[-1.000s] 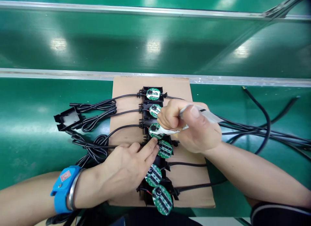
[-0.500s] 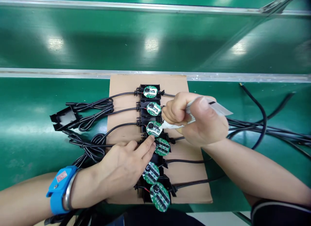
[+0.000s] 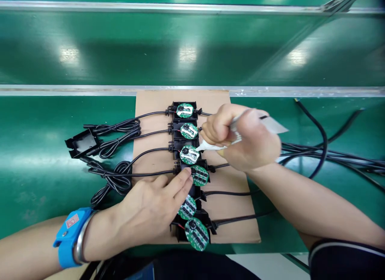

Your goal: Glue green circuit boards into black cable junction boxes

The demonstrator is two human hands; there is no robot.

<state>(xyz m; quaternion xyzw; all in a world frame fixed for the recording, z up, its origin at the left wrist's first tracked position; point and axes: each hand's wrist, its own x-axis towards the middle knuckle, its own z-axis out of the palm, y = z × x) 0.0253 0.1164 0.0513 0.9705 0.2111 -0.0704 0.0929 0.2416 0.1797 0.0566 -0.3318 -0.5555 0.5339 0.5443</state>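
My right hand [image 3: 243,137] is wrapped round a white squeeze tube [image 3: 275,124]. The tube's pointed nozzle tip touches or nearly touches the right edge of a round green circuit board [image 3: 189,155], which carries white paste. Two boards farther back, the farthest [image 3: 184,110] and the one below it [image 3: 189,130], also bear white paste. My left hand [image 3: 156,203] lies with its fingers stretched out, fingertips at the left edge of another board [image 3: 200,175] that shows no paste. Its fingers partly cover a board nearer me [image 3: 187,207]; the nearest board [image 3: 197,234] shows almost fully.
Black housings [image 3: 184,145] stand in a column under the boards, on a cardboard sheet [image 3: 234,228]. Coiled black cables [image 3: 120,177] and a loose black housing [image 3: 82,143] lie left. More cables [image 3: 319,151] spread right. A metal rail [image 3: 90,90] crosses behind the cardboard.
The view has shifted slightly, moving the boards up in the picture. My left fingertips now sit lower relative to the third board from the back. The right hand keeps the tube at that board.
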